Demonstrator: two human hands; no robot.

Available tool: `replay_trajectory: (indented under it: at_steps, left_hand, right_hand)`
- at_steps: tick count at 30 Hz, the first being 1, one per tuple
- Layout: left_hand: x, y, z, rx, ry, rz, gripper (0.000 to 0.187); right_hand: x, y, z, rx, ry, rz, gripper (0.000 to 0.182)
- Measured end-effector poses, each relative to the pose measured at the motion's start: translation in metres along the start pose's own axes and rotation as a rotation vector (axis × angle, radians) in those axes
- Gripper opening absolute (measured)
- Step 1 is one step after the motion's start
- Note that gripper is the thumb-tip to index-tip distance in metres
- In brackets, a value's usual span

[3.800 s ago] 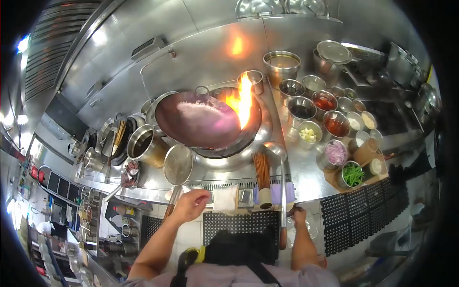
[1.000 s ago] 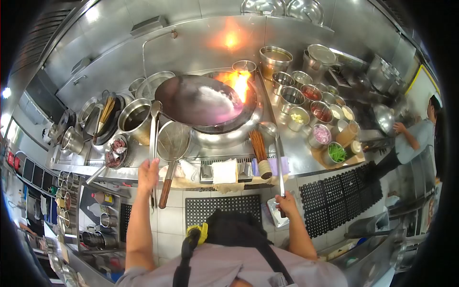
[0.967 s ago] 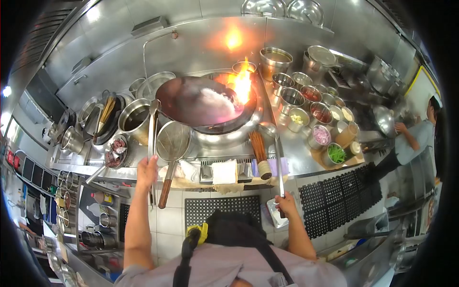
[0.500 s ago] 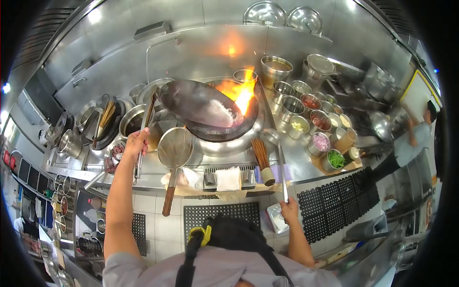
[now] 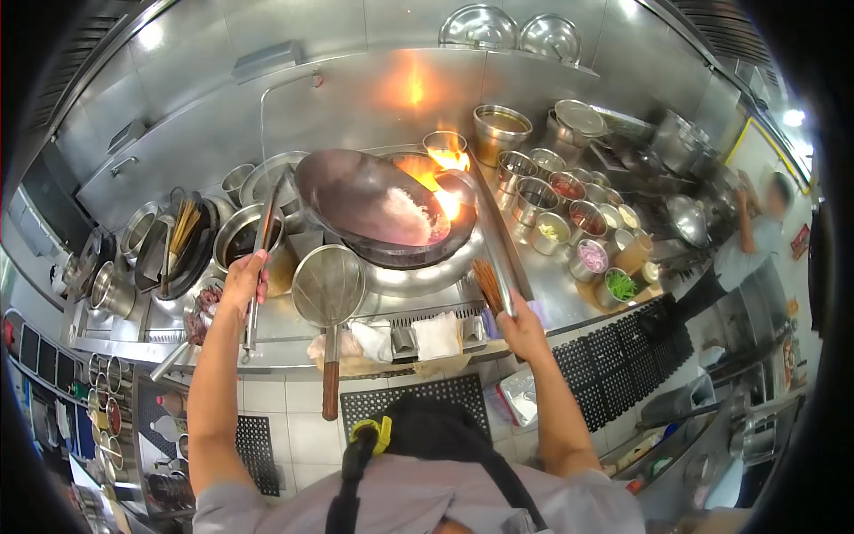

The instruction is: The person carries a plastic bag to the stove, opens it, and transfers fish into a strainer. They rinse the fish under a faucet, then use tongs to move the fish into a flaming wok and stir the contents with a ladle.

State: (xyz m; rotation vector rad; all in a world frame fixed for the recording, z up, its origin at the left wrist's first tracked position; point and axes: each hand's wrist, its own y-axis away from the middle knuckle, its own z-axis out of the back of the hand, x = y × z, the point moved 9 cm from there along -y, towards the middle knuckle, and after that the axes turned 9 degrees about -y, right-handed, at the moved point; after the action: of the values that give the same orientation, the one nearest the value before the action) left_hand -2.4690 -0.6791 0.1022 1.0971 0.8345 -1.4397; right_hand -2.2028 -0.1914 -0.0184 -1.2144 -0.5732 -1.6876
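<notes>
My left hand (image 5: 245, 283) is closed around a long handle that runs up beside the left rim of the dark wok (image 5: 338, 191). The wok is tilted over the burner, with whitish, steaming food (image 5: 411, 218) in its lower right part. Flames (image 5: 445, 182) rise at its right side. My right hand (image 5: 522, 327) grips the metal handle of a ladle (image 5: 500, 267), whose upper end reaches toward the wok's right edge. A round strainer (image 5: 329, 285) with a wooden handle rests between my hands.
Metal pots of ingredients (image 5: 589, 258) crowd the right counter. A bamboo brush (image 5: 487, 285) and folded cloths (image 5: 436, 336) sit at the front edge. Left of the wok are a pot of dark liquid (image 5: 242, 236) and another wok (image 5: 189, 254). A person (image 5: 752, 231) stands far right.
My right hand has moved up and forward with the ladle, toward the wok. The wok is still tilted, and the flames at its right are smaller.
</notes>
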Motion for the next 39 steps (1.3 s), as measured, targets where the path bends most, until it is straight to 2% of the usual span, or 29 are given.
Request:
replay_trajectory:
  at_steps: [1,3,5,7,8,9,13,17,19,25,28,31,34,37,39]
  left_hand:
    - [-0.002,0.004,0.004,-0.029,0.030,-0.016,0.036]
    - [-0.017,0.004,0.043,-0.231,0.138,-0.113,0.038]
    - [-0.037,0.012,0.064,-0.209,0.198,-0.109,0.040]
    - [-0.051,0.034,0.064,-0.188,0.101,-0.075,0.040]
    - [-0.045,0.039,0.064,-0.174,-0.004,-0.058,0.039]
    - [-0.031,0.044,0.062,-0.159,-0.110,-0.034,0.039]
    - [0.003,0.074,0.046,-0.061,-0.457,-0.100,0.040]
    - [0.034,0.066,0.033,-0.024,-0.469,-0.041,0.044]
    - [0.033,0.055,0.026,-0.013,-0.454,-0.065,0.046]
    - [0.038,0.027,-0.009,0.072,-0.428,0.054,0.052]
    - [0.054,0.007,-0.023,0.070,-0.392,0.092,0.055]
    - [0.050,0.001,-0.033,0.020,-0.415,0.133,0.049]
    - [0.068,-0.026,-0.048,0.073,-0.317,0.081,0.046]
    - [0.087,-0.052,-0.050,-0.025,-0.392,-0.078,0.040]
    - [0.086,-0.046,-0.049,-0.085,-0.547,-0.178,0.036]
  right_hand:
    - [0.012,-0.011,-0.007,0.017,0.044,0.036,0.058]
    - [0.037,-0.033,-0.018,0.035,0.114,-0.022,0.059]
    - [0.055,-0.035,-0.028,0.050,0.120,-0.078,0.060]
    - [0.074,-0.049,-0.039,0.071,0.071,-0.089,0.061]
    - [0.072,-0.057,-0.049,0.056,-0.045,0.015,0.062]
    - [0.058,-0.059,-0.054,0.068,-0.128,-0.009,0.063]
    - [0.093,-0.037,-0.056,0.120,-0.333,-0.101,0.064]
    - [0.101,-0.021,-0.051,0.121,-0.372,-0.110,0.063]
    - [0.104,-0.017,-0.050,0.125,-0.386,-0.115,0.063]
    - [0.100,-0.003,-0.041,0.109,-0.440,-0.071,0.062]
    - [0.091,0.006,-0.029,0.125,-0.457,-0.110,0.063]
    - [0.085,0.010,-0.014,0.046,-0.471,-0.060,0.063]
    - [0.077,0.011,0.000,0.013,-0.453,-0.048,0.063]
    - [0.059,0.000,0.017,-0.025,-0.306,-0.087,0.063]
    - [0.044,-0.014,0.030,-0.070,-0.098,-0.020,0.062]
